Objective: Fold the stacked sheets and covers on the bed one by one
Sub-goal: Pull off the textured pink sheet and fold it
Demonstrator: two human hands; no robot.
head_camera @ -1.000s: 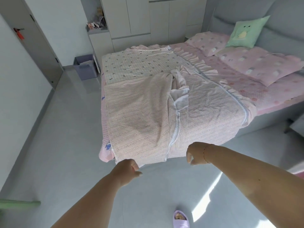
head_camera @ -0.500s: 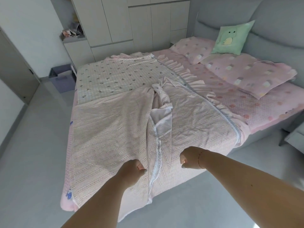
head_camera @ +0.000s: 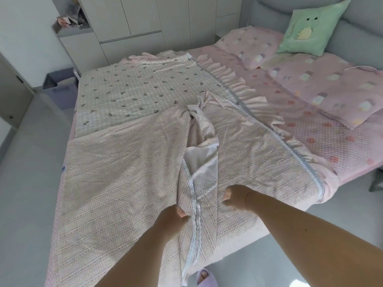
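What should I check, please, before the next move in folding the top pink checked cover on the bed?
1. Left hand has the cover: ok, it pinches a raised ridge of the pink checked cover beside the lace trim.
2. Right hand has a grip: not ok, its fingers are curled above the fabric and hold nothing.
3. Cover lies flat: not ok, it is bunched along the middle.
4. Only the top layer is pinched: cannot tell.
5. Space to fold: ok, the pillows and the green cushion sit at the headboard, apart from the cover.
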